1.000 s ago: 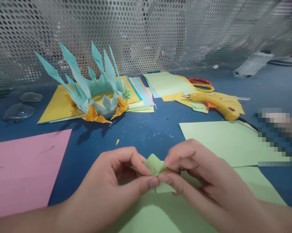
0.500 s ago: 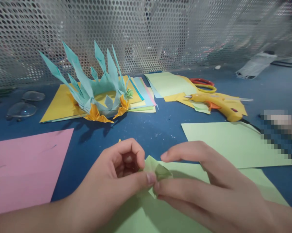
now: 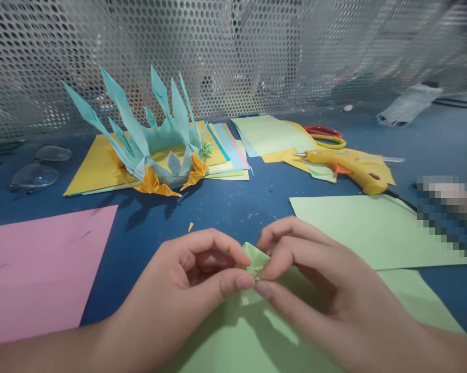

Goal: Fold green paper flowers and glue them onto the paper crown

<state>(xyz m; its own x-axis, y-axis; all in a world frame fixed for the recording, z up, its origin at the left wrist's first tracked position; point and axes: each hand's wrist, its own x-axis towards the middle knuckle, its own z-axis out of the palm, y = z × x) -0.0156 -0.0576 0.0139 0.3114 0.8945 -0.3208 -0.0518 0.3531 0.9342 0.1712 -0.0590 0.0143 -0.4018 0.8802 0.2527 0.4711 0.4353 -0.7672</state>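
Between my two hands is a small folded piece of green paper (image 3: 254,256), held just above a flat green sheet (image 3: 256,331). My left hand (image 3: 194,280) pinches its left side with thumb and forefinger. On the other side, my right hand (image 3: 326,280) has thumb and fingers closed on the lower right edge of the fold. Fingertips cover part of the folded piece. Beyond my hands stands a light-blue paper crown (image 3: 167,140) with tall points and orange folded figures (image 3: 153,182) along its front.
A yellow glue gun (image 3: 345,163) lies at the right near scissors (image 3: 326,135) with red and yellow handles. Pink paper (image 3: 42,269) lies at the left, glasses (image 3: 34,175) behind it. Another green sheet (image 3: 357,223) is at the right. A perforated metal panel (image 3: 233,57) rises behind.
My right hand's fingers have curled in and now pinch the folded green paper. The piece has shifted slightly up and right, and my left forefinger has come down onto it.
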